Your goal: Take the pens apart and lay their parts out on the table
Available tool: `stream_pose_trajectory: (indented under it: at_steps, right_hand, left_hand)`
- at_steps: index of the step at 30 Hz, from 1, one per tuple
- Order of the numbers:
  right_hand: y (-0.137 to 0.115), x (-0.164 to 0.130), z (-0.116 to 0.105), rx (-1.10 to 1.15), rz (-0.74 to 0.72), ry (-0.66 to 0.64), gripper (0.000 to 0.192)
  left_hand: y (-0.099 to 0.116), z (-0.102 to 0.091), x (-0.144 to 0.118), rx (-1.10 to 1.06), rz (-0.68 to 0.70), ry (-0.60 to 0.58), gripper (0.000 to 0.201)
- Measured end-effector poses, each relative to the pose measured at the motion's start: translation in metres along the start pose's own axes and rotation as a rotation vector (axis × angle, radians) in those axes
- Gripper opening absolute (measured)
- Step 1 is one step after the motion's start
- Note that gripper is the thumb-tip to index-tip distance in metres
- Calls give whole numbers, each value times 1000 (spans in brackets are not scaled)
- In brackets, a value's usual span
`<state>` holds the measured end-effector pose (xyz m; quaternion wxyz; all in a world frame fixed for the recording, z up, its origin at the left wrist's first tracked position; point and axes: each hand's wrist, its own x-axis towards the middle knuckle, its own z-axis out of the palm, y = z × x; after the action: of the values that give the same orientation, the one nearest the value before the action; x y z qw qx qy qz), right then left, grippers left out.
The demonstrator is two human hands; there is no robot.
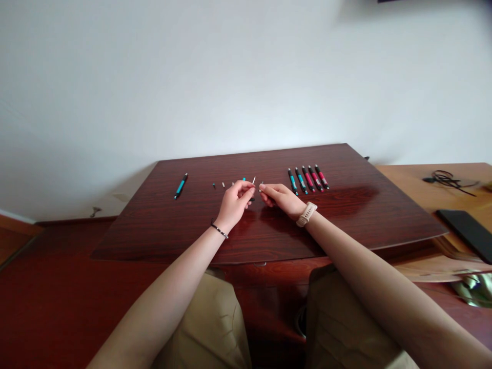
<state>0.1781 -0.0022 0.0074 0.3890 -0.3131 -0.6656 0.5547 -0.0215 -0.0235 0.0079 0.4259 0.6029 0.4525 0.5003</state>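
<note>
At the centre of the frame the left hand [235,201] was curled, its fingertips pinched on a thin pen refill [253,181] whose pale tip stuck up and to the right above the thumb; a dark bit showed just below the fingers, too small to name. Just beside it, the right hand [279,197] was also curled, thumb and forefinger pressed together on a tiny part [262,184] that could not be made out. The two hands almost met above the dark red counter [346,215]. Just left of the left hand, a short row of small pen pieces [223,184] lay on the counter. Further toward the left, well apart from them, lay a single blue pen [180,186], tilted. To the right of the right hand, five pens [308,179] lay side by side, two blue and three red. At the far right edge of the frame a dark flat phone [467,228] rested on a lighter wooden surface, with a tangled black cord [444,178] above it.
</note>
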Motion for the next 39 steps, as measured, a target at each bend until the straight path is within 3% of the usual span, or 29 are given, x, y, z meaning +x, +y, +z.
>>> stream_pose_trajectory:
  at_steps: [3, 9, 18, 27, 34, 39]
  right_hand:
    - [1, 0, 1, -52, -3, 15, 62]
    - [4, -1, 2, -69, -11, -9, 52]
    - [6, -3, 2, -202, -122, -70, 38]
    - [0, -7, 4, -450, -230, 33, 33]
    - [1, -7, 5, -398, -201, 115, 24]
    - [3, -6, 7, -252, -168, 90, 29]
  left_hand:
    - [-4, 1, 0, 2, -50, 63, 32]
    - [-5, 2, 3, 6, -5, 119, 35]
    - [-1, 1, 2, 76, 67, 104, 29]
    - [3, -1, 2, 212, 124, 104, 18]
    - [4, 3, -2, 180, 117, 71, 17]
    - [6, 7, -4, 214, 166, 74, 13]
